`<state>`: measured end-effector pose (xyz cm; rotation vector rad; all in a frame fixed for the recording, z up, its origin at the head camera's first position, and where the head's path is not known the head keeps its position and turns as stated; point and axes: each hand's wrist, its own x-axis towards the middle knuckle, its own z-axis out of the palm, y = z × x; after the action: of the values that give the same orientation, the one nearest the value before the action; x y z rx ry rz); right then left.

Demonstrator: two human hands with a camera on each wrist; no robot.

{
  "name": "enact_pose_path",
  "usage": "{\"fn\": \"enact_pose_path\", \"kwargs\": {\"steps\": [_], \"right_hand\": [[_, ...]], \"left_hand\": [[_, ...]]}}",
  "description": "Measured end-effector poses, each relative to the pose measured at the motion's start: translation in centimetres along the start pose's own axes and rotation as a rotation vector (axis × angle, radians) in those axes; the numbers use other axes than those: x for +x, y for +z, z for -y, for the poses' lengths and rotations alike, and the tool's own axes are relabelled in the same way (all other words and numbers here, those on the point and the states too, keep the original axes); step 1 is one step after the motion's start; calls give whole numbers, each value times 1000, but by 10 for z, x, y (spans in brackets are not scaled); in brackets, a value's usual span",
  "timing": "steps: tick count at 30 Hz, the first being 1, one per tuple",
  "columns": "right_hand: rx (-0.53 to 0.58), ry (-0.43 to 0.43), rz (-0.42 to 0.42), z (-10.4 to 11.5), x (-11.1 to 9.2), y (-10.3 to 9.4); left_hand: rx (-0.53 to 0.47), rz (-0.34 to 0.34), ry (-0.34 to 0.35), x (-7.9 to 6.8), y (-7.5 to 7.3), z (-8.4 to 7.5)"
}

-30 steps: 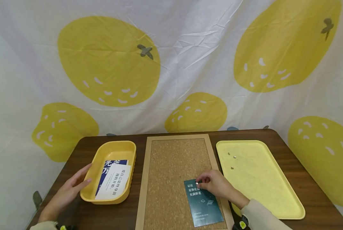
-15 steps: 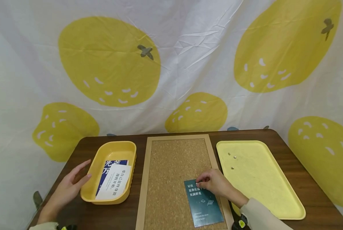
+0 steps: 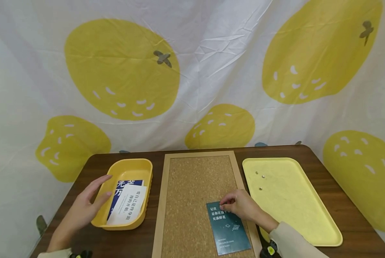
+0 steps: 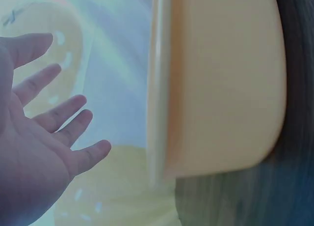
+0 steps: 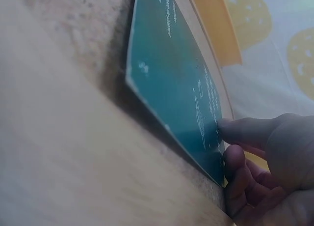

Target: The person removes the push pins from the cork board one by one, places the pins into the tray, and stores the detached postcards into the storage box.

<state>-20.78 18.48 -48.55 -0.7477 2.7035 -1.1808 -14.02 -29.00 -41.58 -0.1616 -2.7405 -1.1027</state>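
Observation:
Over the left rim of the yellow bin [image 3: 131, 165] hovers my left hand [image 3: 82, 208], its fingers spread and nothing in them; the left wrist view shows it apart from the bin wall. Inside the bin lie a white card [image 3: 128, 204] and a blue card [image 3: 116, 195] partly beneath it. A teal card [image 3: 228, 233] with white print lies on the corkboard [image 3: 195, 179], its lower edge slightly raised in the right wrist view. My right hand [image 3: 241, 206] pinches at the card's top edge, where a small silver thumbtack showed earlier; the fingertips now hide it.
A pale yellow tray [image 3: 292, 204] stands to the right of the corkboard, with 3 small metal tacks [image 3: 263, 176] near its upper left. Everything rests on a dark wood table [image 3: 315, 168]. Behind hangs a curtain [image 3: 212, 71] printed with lemons.
My left hand first left the bin's outer left side, then moved right and up over its rim. My right hand stays at the teal card's top, and the silver tack has gone from sight under the fingers.

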Motion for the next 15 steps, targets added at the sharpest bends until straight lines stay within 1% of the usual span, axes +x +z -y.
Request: {"fn": "enact_pose_path", "kwargs": {"steps": [4,10,15], "right_hand": [[1,14,-4,1,0,1],[19,33,-14,0,1,2],[28,41,-16,0,1,3]], "left_hand": [[5,15,31,1,2,-8],[14,56,52,1,9,-20],[-5,69,122,1,16,-33]]}}
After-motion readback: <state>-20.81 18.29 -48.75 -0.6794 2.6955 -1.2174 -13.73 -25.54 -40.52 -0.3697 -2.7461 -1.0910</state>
